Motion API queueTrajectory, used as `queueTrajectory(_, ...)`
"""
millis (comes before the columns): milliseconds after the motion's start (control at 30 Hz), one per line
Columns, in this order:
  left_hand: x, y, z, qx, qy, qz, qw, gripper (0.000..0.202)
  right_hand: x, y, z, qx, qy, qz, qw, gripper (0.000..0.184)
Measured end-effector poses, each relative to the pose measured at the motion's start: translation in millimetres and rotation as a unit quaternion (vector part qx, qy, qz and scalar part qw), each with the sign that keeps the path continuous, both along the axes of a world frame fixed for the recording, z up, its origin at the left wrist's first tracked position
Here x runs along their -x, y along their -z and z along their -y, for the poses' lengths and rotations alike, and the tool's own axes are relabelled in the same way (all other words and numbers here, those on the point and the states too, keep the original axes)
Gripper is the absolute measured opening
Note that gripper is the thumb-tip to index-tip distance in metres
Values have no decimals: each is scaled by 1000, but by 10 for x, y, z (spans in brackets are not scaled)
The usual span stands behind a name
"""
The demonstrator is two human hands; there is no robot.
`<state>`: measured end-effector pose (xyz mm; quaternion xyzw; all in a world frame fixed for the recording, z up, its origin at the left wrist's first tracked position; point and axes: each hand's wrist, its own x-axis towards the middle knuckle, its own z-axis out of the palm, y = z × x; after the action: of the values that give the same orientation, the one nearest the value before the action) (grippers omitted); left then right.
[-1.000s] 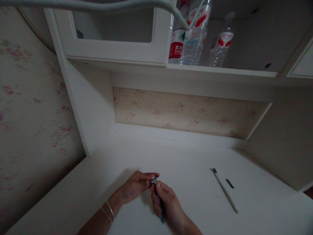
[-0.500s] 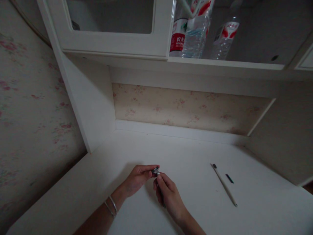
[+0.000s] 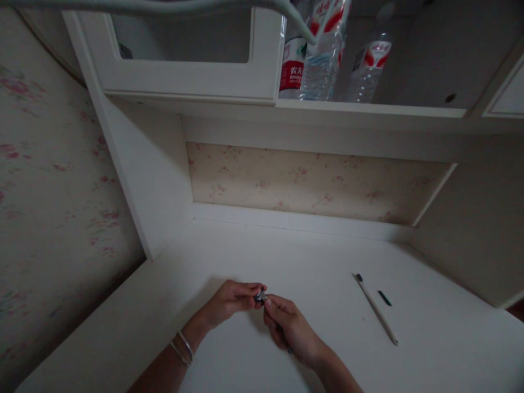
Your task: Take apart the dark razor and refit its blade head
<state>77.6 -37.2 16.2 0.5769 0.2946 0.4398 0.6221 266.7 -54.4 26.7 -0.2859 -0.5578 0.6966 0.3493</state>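
Above the white desk both hands meet on a small razor (image 3: pixel 260 296) with a dark head and a silvery neck. My left hand (image 3: pixel 229 302), wearing two thin bracelets at the wrist, pinches the razor's head between thumb and fingers. Around its handle my right hand (image 3: pixel 290 327) is closed, thumb up by the neck. Most of the handle is hidden in the palm, and a dark end shows below the fingers.
On the desk (image 3: pixel 311 262) at right lie a pale toothbrush (image 3: pixel 377 311) with a dark head and a short dark green strip (image 3: pixel 384 298). Water bottles (image 3: pixel 321 63) stand on the shelf above. A pale cable-like bar (image 3: pixel 164 7) crosses the top.
Both hands have shifted slightly down, the right one also a little to the right, and the razor has turned somewhat. The view has tilted up a little, bringing the pale bar in.
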Motion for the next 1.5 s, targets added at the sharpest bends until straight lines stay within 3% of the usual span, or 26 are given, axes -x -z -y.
queueTrajectory(133,-22,-15,4,8,-1,1,1000,27,-45,-28,-9,-2,-16,4,1000,40)
queueTrajectory(300,-51,-7,-6,-20,-32,8,999,30,-9,-50,17,-18,18,43,999,42)
queueTrajectory(633,-67,135,-52,-59,-68,56,994,27,-4,-66,26,-149,78,105,980,34)
queueTrajectory(1100,-126,168,-51,11,6,150,989,34,107,6,64,-14,102,18,995,42)
queueTrajectory(1400,-160,170,-35,-9,-25,162,986,30,122,4,62,47,96,-21,994,42)
queueTrajectory(1500,-173,173,-32,5,-28,158,987,34,102,9,60,8,102,-10,995,42)
